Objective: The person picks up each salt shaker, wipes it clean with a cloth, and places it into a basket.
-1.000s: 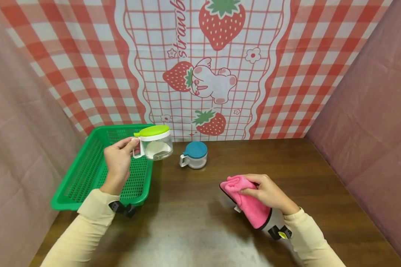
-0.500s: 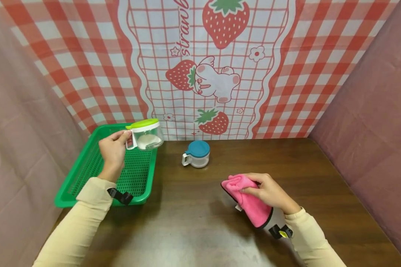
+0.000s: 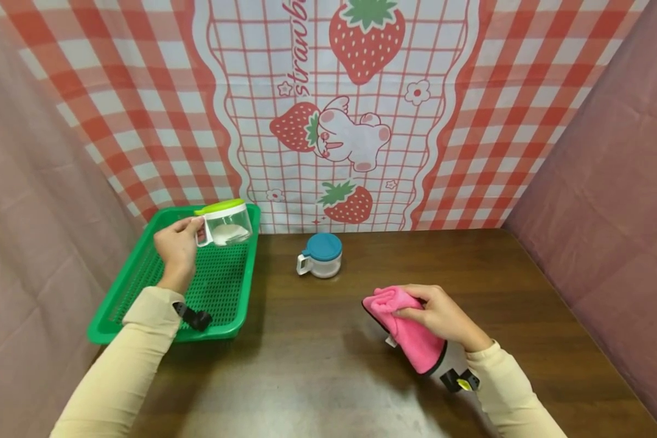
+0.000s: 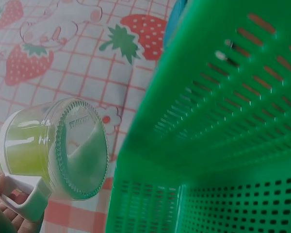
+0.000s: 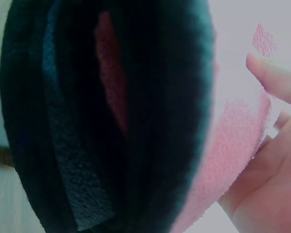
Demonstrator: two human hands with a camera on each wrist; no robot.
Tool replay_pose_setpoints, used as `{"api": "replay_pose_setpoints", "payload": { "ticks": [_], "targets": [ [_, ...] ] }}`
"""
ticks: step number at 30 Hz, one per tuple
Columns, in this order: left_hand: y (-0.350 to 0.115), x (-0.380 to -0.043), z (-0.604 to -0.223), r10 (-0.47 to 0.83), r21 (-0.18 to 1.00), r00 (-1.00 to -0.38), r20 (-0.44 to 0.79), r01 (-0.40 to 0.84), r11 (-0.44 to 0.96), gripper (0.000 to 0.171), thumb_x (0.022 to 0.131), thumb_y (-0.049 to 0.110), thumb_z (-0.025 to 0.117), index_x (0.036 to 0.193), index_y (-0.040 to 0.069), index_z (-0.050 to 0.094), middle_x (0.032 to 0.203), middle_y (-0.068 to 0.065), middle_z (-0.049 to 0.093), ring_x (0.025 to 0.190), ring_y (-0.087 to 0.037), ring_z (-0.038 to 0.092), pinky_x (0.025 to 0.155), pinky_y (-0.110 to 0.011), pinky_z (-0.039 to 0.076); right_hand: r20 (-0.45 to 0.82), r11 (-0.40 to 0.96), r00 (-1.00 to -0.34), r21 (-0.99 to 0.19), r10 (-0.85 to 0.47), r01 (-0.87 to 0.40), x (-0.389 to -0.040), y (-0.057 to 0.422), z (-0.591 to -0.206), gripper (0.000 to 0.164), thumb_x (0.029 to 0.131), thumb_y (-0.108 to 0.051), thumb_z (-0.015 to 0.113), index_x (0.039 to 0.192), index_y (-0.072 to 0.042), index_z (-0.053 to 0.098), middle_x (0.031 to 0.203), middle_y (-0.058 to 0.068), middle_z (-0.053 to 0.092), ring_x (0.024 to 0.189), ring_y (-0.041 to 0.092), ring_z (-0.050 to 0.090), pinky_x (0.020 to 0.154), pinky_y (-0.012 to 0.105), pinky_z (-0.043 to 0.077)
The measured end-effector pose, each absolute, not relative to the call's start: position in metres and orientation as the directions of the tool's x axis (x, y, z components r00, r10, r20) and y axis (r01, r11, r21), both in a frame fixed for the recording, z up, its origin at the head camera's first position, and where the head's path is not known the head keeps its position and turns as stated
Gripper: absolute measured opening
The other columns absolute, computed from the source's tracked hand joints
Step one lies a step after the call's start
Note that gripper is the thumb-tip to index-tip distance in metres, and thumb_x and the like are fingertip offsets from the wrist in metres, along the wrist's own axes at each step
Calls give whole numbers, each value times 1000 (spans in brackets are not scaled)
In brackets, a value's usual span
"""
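Note:
My left hand (image 3: 176, 248) grips the white handle of a clear seasoning jar (image 3: 229, 226) with a lime-green lid. The jar is held over the far right part of a green plastic basket (image 3: 245, 286), slightly tilted, with white powder inside. In the left wrist view the jar's ribbed base (image 4: 85, 148) faces the camera, and the powder lies to one side. My right hand (image 3: 438, 313) pinches a folded pink cloth (image 3: 416, 344) with dark edging above the table's right half. That cloth fills much of the right wrist view, its dark edge nearest the camera.
A second seasoning jar (image 3: 323, 255) with a blue lid and white handle stands on the brown wooden table (image 3: 306, 353), right of the basket. A checked strawberry-print cloth (image 3: 356, 140) hangs at the back. Pinkish curtains (image 3: 597, 164) close off both sides.
My left hand has carried the green-lidded jar left, from beside the blue-lidded jar to over the basket. The right hand and the pink cloth have stayed in place.

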State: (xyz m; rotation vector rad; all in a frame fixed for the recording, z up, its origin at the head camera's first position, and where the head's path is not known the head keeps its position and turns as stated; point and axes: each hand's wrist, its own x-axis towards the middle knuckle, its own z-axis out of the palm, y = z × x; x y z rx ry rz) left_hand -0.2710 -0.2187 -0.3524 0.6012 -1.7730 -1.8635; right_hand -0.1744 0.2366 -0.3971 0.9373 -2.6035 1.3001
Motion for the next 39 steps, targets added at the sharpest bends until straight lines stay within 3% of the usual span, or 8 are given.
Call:
{"api": "replay_pose_setpoints", "payload": {
  "ticks": [13, 24, 28, 31, 34, 39],
  "targets": [
    [-240, -287, -362, -649, 998, -759, -45, 0, -68, 34, 87, 10, 72, 116, -8, 67, 54, 14, 61, 51, 0, 61, 52, -14, 53, 315, 457, -823, -710, -473, -535, -174, 238, -397, 30, 83, -8, 75, 113, -5, 71, 109, 11, 74, 92, -5, 62, 74, 15, 52],
    [-250, -297, -380, -743, 983, -669, -11, -145, 116, 32, 88, 24, 73, 113, 4, 73, 58, 20, 52, 55, 4, 54, 52, -12, 47, 325, 447, -819, -712, -473, -541, -174, 235, -397, 30, 83, -7, 75, 113, -5, 71, 108, 11, 74, 94, -4, 63, 76, 15, 52],
    [-252, -301, -383, -767, 963, -642, -8, -211, 166, 33, 86, 29, 74, 112, 8, 74, 68, 14, 62, 57, 5, 51, 53, -12, 44, 332, 453, -820, -707, -466, -543, -174, 235, -397, 30, 82, -6, 76, 112, -4, 72, 107, 11, 74, 95, -5, 62, 76, 14, 51],
    [-252, -304, -384, -782, 945, -624, -4, -259, 201, 34, 86, 33, 73, 112, 12, 74, 89, 3, 75, 66, 0, 55, 60, -14, 44, 320, 460, -829, -712, -459, -530, -174, 236, -398, 30, 82, -6, 76, 112, -4, 72, 106, 11, 74, 93, -5, 62, 76, 14, 51],
    [-252, -306, -386, -787, 931, -617, 6, -283, 230, 35, 86, 34, 72, 113, 12, 74, 110, -7, 74, 85, -13, 64, 74, -22, 51, 319, 460, -829, -713, -459, -529, -174, 237, -399, 30, 83, -7, 76, 112, -4, 72, 106, 12, 74, 93, -5, 62, 75, 15, 51],
    [-258, -307, -389, -779, 906, -625, 41, -305, 292, 36, 88, 32, 71, 116, 9, 72, 117, -13, 70, 112, -30, 63, 99, -38, 49, 319, 460, -826, -710, -465, -533, -175, 237, -399, 30, 83, -9, 76, 112, -7, 72, 107, 10, 74, 95, -4, 63, 76, 15, 52]
  ]
}}
